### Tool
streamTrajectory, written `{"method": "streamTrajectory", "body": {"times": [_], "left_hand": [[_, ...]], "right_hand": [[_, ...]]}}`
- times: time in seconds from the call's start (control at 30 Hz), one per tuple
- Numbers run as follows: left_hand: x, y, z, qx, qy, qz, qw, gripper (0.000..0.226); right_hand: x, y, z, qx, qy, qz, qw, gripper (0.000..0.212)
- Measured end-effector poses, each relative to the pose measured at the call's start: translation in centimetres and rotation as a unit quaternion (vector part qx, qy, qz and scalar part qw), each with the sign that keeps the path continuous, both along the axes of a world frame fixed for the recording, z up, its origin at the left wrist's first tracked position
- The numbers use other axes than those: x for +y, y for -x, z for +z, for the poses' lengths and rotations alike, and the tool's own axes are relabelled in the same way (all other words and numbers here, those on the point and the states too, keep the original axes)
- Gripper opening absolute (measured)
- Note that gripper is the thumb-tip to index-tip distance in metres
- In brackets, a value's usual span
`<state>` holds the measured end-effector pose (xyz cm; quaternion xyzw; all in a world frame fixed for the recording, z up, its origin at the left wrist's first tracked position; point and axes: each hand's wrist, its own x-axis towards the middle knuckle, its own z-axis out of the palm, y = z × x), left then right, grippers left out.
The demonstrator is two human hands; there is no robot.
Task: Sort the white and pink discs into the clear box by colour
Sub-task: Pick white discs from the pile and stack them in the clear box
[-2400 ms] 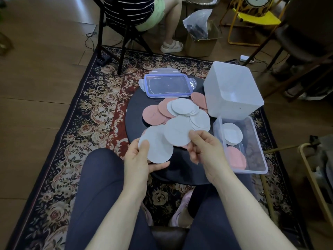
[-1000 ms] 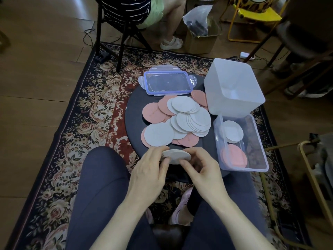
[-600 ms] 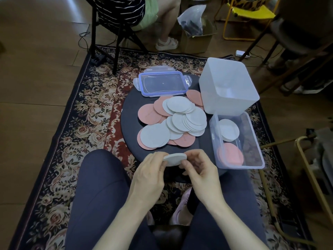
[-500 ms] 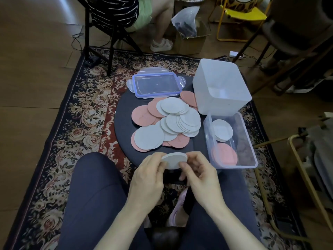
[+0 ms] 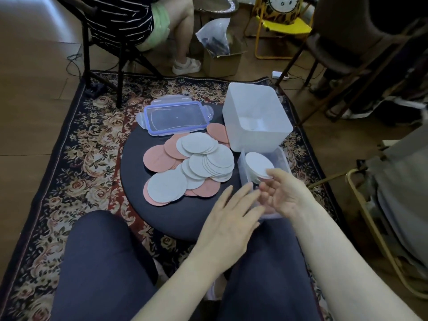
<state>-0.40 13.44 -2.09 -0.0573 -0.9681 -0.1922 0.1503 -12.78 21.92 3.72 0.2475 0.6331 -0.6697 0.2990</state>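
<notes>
A loose pile of white discs (image 5: 203,163) and pink discs (image 5: 157,158) covers the round dark stool (image 5: 176,218). The clear box (image 5: 283,158) stands at the stool's right edge. A tilted stack of white discs (image 5: 257,163) sits in the box's far half. My right hand (image 5: 284,195) reaches over the box's near half, thumb on the stack's near edge and fingers loosely curled under it. My left hand (image 5: 229,218) hovers flat beside the box's near left corner, fingers apart, holding nothing. My right hand hides the box's near half.
A tall white tub (image 5: 254,117) stands just behind the clear box. The box's blue-rimmed lid (image 5: 176,118) lies at the stool's far edge. A seated person (image 5: 129,22) and chair are beyond the rug, with a cardboard carton (image 5: 222,59) and a metal frame (image 5: 370,228) to the right.
Both hands held a small stack of white discs over the stool's near edge. My right hand has carried it right into the clear box, and my left hand has let go and opened.
</notes>
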Motion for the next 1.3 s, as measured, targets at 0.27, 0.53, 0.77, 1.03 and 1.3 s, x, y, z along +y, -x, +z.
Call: {"method": "streamTrajectory", "body": {"times": [0.27,0.53,0.77,1.03,1.3], "left_hand": [[-0.4,-0.2,0.0,-0.021,-0.029,-0.004,0.999,0.035],[-0.2,-0.4,-0.1,-0.01,-0.054,-0.006,0.998,0.033],[-0.4,-0.5,-0.5,-0.004,-0.079,-0.024,0.997,0.045],[-3.6,-1.7,0.0,0.032,-0.161,0.186,0.969,0.045],[-9.9,-4.3,-1.5,-0.105,-0.113,0.444,0.883,0.076]], "right_hand": [[0.1,0.2,0.1,-0.043,0.095,-0.051,0.993,0.036],[2.0,-0.5,0.9,-0.037,0.138,-0.043,0.989,0.04],[2.0,-0.8,1.1,-0.018,0.144,-0.039,0.989,0.026],[0.4,-4.6,1.6,0.193,0.037,0.076,0.978,0.02],[-6.1,-8.5,-3.2,0.339,-0.123,0.345,0.867,0.022]]}}
